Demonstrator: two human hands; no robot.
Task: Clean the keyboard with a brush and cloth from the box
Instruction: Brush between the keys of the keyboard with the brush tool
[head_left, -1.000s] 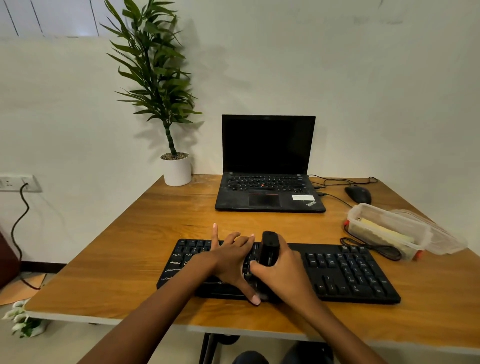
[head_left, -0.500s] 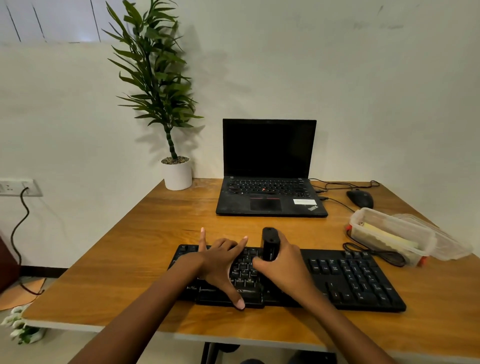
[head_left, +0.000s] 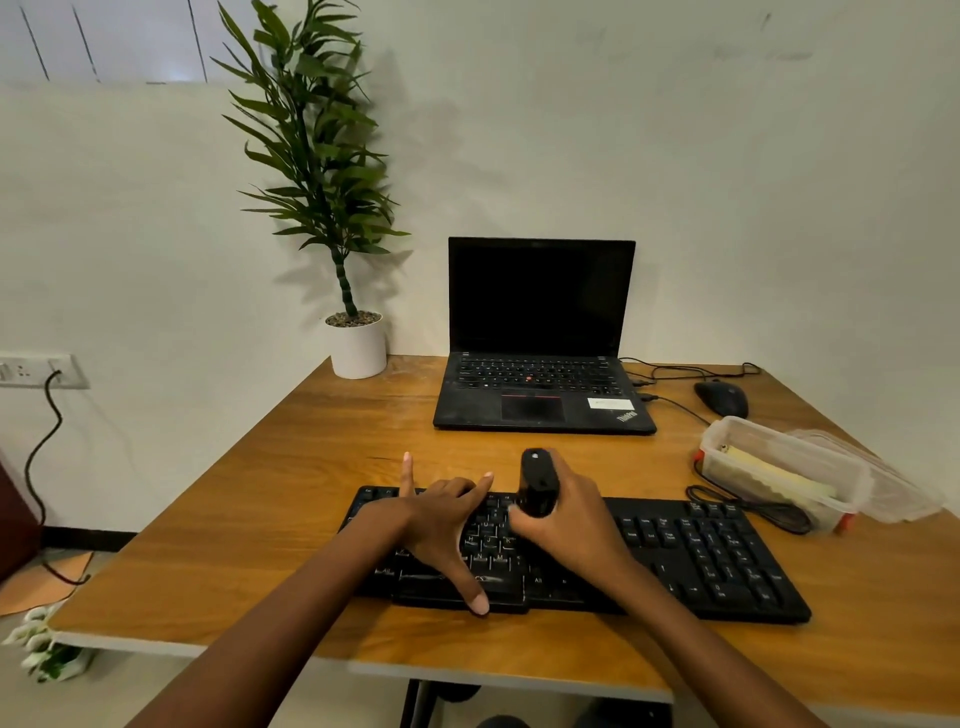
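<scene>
Gripping a stubby black plastic brush (head_left: 538, 483), likely light and rigid, round its body, right hand (head_left: 566, 530) sits beside spread left hand (head_left: 441, 525) pressing flat black keyboard (head_left: 701, 551).

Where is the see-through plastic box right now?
Head view: the clear plastic box sits on the right side of the wooden desk, between the right end of the black keyboard and the black mouse.

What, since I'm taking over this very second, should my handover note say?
Left grip: flat, fingers spread, pressing the black keyboard on its left half.
Right grip: holds the black brush upright at the middle keys.
Clear plastic box: open, right of the keyboard, yellow cloth inside.
Done: brush out, in use.
Left: finish brushing, wipe with cloth.
</scene>
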